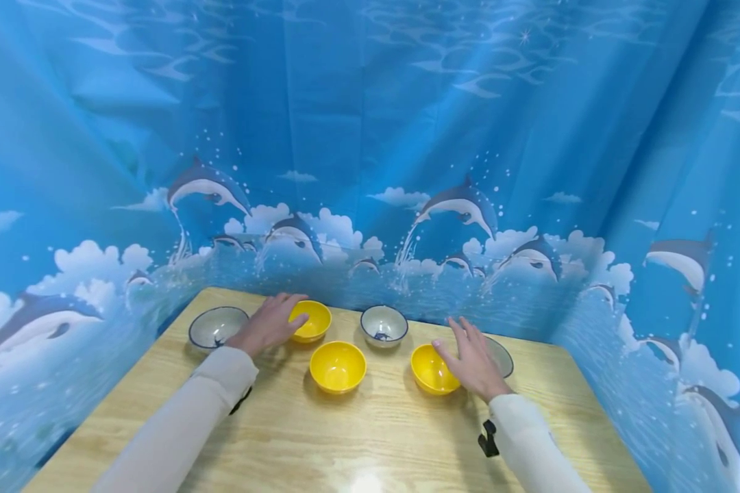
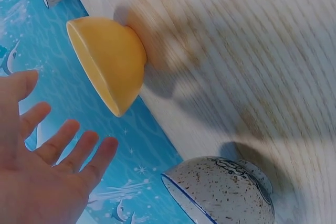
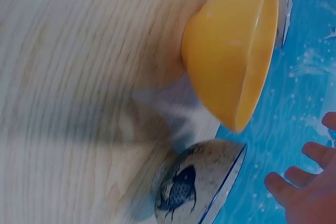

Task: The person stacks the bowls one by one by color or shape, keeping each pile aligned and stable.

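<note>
My left hand [image 1: 270, 324] hovers between a speckled grey bowl [image 1: 218, 327] with a blue rim and a yellow bowl [image 1: 313, 322], overlapping the edge of the yellow one in the head view. Its fingers [image 2: 100, 158] are spread and hold nothing in the left wrist view. My right hand [image 1: 476, 361] is over the gap between another yellow bowl [image 1: 430, 371] and a blue-rimmed bowl [image 1: 501, 357], which it partly hides. Loosely extended fingers show there with nothing in them. A dark blue fish decorates that speckled bowl [image 3: 197, 187] in the right wrist view. All these bowls stand upright.
A third yellow bowl [image 1: 338, 368] stands nearer the front, in the middle of the wooden table [image 1: 370, 438]. Behind it to the right is another blue-rimmed speckled bowl [image 1: 384, 327]. A blue dolphin-print curtain [image 1: 358, 137] surrounds the table's back and sides.
</note>
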The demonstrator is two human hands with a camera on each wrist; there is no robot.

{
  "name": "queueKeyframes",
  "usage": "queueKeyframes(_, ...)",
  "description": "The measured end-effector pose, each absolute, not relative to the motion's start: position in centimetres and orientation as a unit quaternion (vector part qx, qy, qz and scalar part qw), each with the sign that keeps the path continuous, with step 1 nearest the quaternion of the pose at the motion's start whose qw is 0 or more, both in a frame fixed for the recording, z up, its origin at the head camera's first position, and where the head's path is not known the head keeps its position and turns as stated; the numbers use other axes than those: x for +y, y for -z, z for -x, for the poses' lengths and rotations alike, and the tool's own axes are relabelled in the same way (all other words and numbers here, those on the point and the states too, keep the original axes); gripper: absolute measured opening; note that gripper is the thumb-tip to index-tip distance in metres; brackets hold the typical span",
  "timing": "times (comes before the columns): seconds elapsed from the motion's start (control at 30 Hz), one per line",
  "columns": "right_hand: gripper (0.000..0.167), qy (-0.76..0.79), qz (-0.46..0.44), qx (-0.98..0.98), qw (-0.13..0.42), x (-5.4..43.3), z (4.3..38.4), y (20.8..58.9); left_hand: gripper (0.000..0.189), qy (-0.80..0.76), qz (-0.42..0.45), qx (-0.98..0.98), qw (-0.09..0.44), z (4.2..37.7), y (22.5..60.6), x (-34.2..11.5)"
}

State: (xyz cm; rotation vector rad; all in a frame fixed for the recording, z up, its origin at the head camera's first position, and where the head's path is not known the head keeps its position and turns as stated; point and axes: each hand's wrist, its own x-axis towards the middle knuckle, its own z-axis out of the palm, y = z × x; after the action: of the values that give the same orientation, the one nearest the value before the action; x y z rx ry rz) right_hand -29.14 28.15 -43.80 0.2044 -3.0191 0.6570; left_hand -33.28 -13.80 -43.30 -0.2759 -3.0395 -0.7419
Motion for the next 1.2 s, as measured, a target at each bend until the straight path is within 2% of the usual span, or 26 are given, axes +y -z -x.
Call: queueKeyframes(1.2, 0.066, -0.294, -0.133, -0.945, 0.057, 21.4, 27.2, 44.9, 0.044, 0.256, 0.121, -0.959, -0.018, 31.0, 44.1, -12.5)
